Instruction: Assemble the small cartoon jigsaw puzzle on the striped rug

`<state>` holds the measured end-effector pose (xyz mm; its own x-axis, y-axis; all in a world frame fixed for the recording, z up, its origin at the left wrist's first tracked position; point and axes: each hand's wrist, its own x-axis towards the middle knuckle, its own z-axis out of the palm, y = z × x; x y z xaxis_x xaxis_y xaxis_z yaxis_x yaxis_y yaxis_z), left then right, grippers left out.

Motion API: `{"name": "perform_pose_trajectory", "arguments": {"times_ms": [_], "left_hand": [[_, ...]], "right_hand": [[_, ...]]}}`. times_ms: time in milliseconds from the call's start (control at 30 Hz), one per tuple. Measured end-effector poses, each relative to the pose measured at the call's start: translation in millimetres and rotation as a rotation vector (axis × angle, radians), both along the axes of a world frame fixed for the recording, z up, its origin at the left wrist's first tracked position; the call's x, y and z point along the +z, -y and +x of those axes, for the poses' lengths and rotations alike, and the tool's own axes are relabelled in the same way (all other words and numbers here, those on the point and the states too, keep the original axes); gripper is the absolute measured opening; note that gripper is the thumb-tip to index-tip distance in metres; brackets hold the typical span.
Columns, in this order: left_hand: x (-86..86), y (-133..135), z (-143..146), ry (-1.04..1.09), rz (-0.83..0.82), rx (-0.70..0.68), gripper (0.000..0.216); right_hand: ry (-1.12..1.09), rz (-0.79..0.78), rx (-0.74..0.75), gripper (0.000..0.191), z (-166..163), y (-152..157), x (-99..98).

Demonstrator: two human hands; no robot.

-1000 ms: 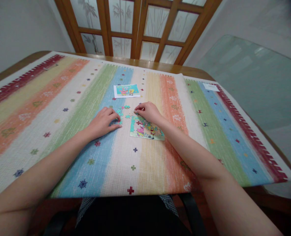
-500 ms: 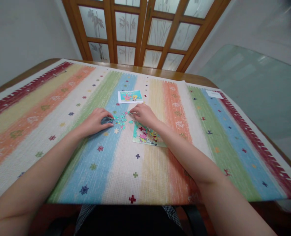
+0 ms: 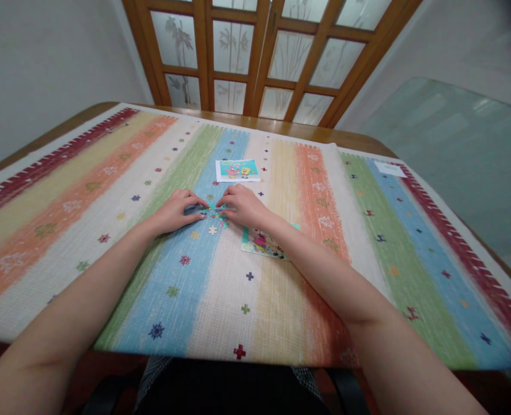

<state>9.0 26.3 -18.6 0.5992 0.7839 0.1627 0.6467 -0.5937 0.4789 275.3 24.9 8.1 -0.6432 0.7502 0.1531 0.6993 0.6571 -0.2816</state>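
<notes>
A small heap of teal loose puzzle pieces (image 3: pixel 214 214) lies on the blue stripe of the striped cloth (image 3: pixel 108 190). My left hand (image 3: pixel 175 211) comes in from the left, fingers drawn together with the tips on the heap. My right hand (image 3: pixel 243 206) meets it from the right, fingers curled down onto the same pieces. One pale piece (image 3: pixel 212 230) lies apart, just in front of the heap. A partly built cartoon puzzle (image 3: pixel 261 242) lies under my right wrist, partly hidden. A picture card (image 3: pixel 237 170) of the same cartoon lies beyond the hands.
The cloth covers a wooden table (image 3: pixel 281 128). A small white card (image 3: pixel 389 168) sits at the cloth's far right corner. A glass sheet (image 3: pixel 454 150) leans at the right. Wooden doors with frosted panes (image 3: pixel 246 52) stand behind the table.
My right hand has moved left off the built puzzle to the loose pieces. My left hand has slid right to meet it. The view has shifted slightly.
</notes>
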Motion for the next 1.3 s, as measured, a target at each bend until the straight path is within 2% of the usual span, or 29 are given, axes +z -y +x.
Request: {"name": "perform_pose_trajectory", "arguments": {"times_ms": [133,333,433,633,800,867,967,1133,1300], "left_hand": [[-0.8,0,0,0.006,0.009,0.007,0.041],[2.5,8,8,-0.015,0.052,-0.017,0.036],[2.7,13,18,-0.026,0.075,-0.029,0.038],[4.3,16,33,-0.008,0.103,0.035,0.033],[17.8,26,46,0.193,0.074,0.174,0.028],[23.7,36,60,0.303,0.045,0.241,0.027],[29.5,53,88,0.400,-0.015,0.235,0.027],[32.1,69,128,0.435,-0.016,0.119,0.024],[29.3,68,146,0.344,-0.019,0.004,0.019]], "right_hand": [[0.075,-0.045,0.024,0.018,-12,8,2.8],[0.098,-0.130,-0.009,0.016,-20,-2,7.6],[0.089,-0.178,-0.011,0.015,-23,-7,10.2],[-0.009,-0.297,-0.005,0.009,-20,-6,12.8],[-0.419,-0.495,-0.013,0.007,8,3,26.8],[-0.586,-0.590,-0.020,0.009,23,12,34.4],[-0.743,-0.644,-0.085,0.021,41,29,41.8],[-0.781,-0.566,-0.241,0.036,67,55,41.5],[-0.724,-0.603,-0.332,0.039,94,74,35.1]]}}
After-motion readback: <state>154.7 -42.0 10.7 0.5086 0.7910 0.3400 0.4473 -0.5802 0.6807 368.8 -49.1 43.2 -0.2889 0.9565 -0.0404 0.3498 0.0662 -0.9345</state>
